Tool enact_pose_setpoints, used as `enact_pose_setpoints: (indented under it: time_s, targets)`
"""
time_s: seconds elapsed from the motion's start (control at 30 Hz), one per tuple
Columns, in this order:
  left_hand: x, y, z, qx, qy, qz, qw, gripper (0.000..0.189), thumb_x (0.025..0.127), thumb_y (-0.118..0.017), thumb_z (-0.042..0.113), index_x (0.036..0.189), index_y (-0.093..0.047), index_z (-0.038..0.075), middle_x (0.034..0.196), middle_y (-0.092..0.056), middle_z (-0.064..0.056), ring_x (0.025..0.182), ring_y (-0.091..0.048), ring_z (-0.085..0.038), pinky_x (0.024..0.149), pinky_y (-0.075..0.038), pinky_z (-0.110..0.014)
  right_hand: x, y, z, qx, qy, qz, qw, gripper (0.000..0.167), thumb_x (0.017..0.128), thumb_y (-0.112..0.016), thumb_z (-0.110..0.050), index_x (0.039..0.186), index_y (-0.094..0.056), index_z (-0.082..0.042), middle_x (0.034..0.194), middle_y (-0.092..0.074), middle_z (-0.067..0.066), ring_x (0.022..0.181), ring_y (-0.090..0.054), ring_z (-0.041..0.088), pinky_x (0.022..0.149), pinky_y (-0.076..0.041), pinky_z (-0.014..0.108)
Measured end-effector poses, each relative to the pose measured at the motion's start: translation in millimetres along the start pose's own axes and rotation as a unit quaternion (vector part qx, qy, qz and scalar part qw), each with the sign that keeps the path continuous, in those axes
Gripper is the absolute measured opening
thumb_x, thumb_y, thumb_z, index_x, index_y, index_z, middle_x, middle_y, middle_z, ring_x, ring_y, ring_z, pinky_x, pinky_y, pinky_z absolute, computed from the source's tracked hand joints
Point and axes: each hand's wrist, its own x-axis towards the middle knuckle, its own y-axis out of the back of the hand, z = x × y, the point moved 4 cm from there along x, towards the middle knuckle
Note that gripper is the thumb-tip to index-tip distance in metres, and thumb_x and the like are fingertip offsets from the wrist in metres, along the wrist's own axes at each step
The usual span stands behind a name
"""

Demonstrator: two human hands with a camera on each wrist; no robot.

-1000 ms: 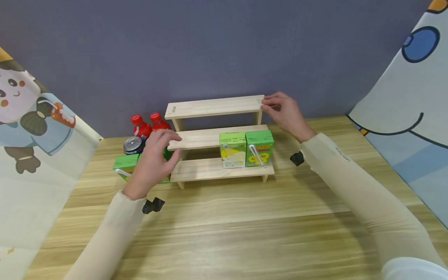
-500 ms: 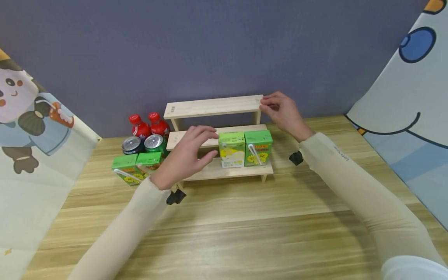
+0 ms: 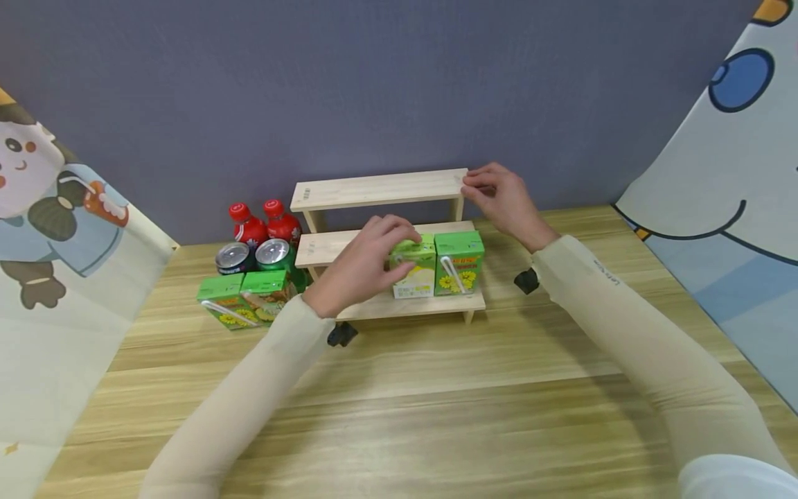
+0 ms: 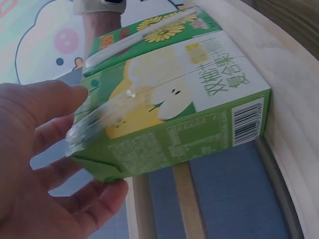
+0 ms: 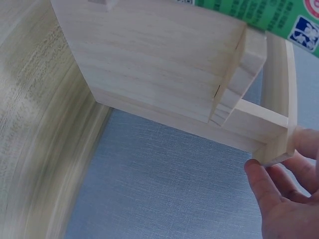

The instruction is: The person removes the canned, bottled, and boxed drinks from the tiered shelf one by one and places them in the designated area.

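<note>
In the head view, a three-tier wooden rack [image 3: 374, 190] stands against the back wall. A yellow-green juice box [image 3: 414, 283] with a pear picture and a green juice box [image 3: 459, 265] with yellow flowers stand side by side on its lowest tier. My left hand [image 3: 368, 263] is at the yellow-green box, its thumb in front and its fingers curled round the top. In the left wrist view, the fingertips [image 4: 117, 189] lie right at the box's edge. With thumb and fingers, my right hand [image 3: 503, 201] pinches the right end of the rack's top board [image 5: 279, 147].
Left of the rack are two red-capped bottles [image 3: 249, 227], a dark can [image 3: 234, 258], a green can [image 3: 274, 256] and two green juice boxes [image 3: 226, 299] with straws. Below is a wood-grain table [image 3: 424, 402]; a grey wall [image 3: 399, 90] rises behind the rack.
My left hand has moved right, from the rack's left end to the yellow-green juice box. That uncovered the green can and a juice box at the left. My right hand has stayed at the top board.
</note>
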Motion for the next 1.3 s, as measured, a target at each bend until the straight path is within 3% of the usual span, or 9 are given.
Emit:
enact_pose_setpoints:
  time_s: [0.13,1.03,1.3]
  targets:
    - [2.3,-1.8,1.4,0.003,-0.001,-0.003,1.0,0.025,0.088,-0.068,0.017,0.112,-0.063,0.013,0.114,-0.054,0.001,0.097,-0.044,-0.015,0.079,-0.041,-0.03,0.1,0.0,1.2,0.001,0.0,0.0,1.0,0.03,0.092,-0.062,-0.021,0.112,-0.067,0.001,0.116,-0.055,0.008,0.101,-0.057,0.02,0.089,-0.047,0.03]
    - [-3.6,-3.4,6.0,0.009,-0.018,0.036,0.9992,0.015,0.085,-0.069,0.005,0.098,-0.064,0.01,0.11,-0.057,-0.005,0.1,-0.048,-0.018,0.085,-0.041,-0.03,-2.1,0.0,-0.4,0.014,-0.006,-0.002,0.9999,0.031,0.092,-0.062,-0.02,0.113,-0.066,0.001,0.117,-0.055,0.009,0.104,-0.056,0.021,0.09,-0.047,0.031]
    - [-19.7,12.9,2.9,0.014,-0.019,0.062,0.9978,0.016,0.085,-0.069,0.003,0.098,-0.062,0.01,0.109,-0.056,-0.004,0.099,-0.047,-0.019,0.083,-0.042,-0.031,-1.6,0.5,-0.8,0.014,0.0,0.001,0.9999,0.03,0.092,-0.062,-0.018,0.113,-0.066,0.002,0.116,-0.055,0.009,0.102,-0.057,0.021,0.089,-0.047,0.031]
